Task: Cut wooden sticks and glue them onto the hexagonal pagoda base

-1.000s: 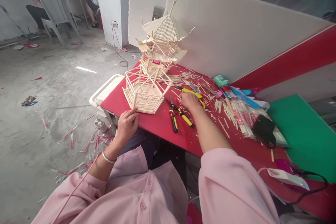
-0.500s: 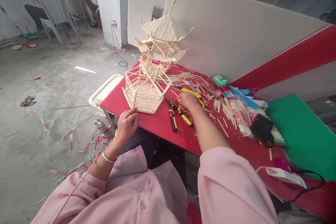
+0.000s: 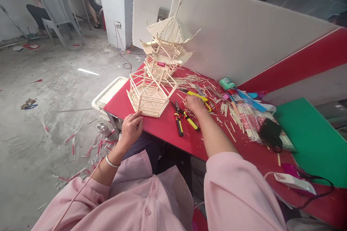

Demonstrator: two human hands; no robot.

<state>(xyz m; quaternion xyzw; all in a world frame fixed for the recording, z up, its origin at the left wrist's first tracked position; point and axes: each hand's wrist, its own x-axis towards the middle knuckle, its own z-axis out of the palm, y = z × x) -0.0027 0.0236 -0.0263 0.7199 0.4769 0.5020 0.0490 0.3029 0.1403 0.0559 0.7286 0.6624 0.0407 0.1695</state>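
Item 1: L hand (image 3: pixel 132 128), mine, thumb and fingertips pinched on the near corner of the hexagonal open frame of pale wooden sticks (image 3: pixel 151 103). Exact contact pt hidden by my own fingers. Frame stands on the red flat-topped table (image 3: pixel 162 130), near edge, L end.

Item 2: R hand (image 3: pixel 194 104), mine, fingers curled, low over table. Thin pale stick (image 3: pixel 181 96) runs up to the fingertips; pinched or merely lying there, can't tell. Palm out of sight.

Item 3: tiered pagoda-shaped tower of pale sticks (image 3: pixel 170 34), directly behind frame; lower part overlapped, so can't tell if the two join.

Item 4: black-and-yellow-handled metal cutters (image 3: pixel 186 118), handles spread, just beside R hand.

Item 5: yellow-handled pliers (image 3: pixel 199 96), beyond R hand, partly covered by it.

Item 6: loose pale sticks, qty unclear, strewn R of tower; clear plastic packs of sticks (image 3: pixel 249 119), partly under a black boxy object (image 3: pixel 270 131), type n/k.

Item 7: two seated persons, bkgd, upper L, cut off at top edge; grey plastic chair (image 3: pixel 55 3) hides part of one.
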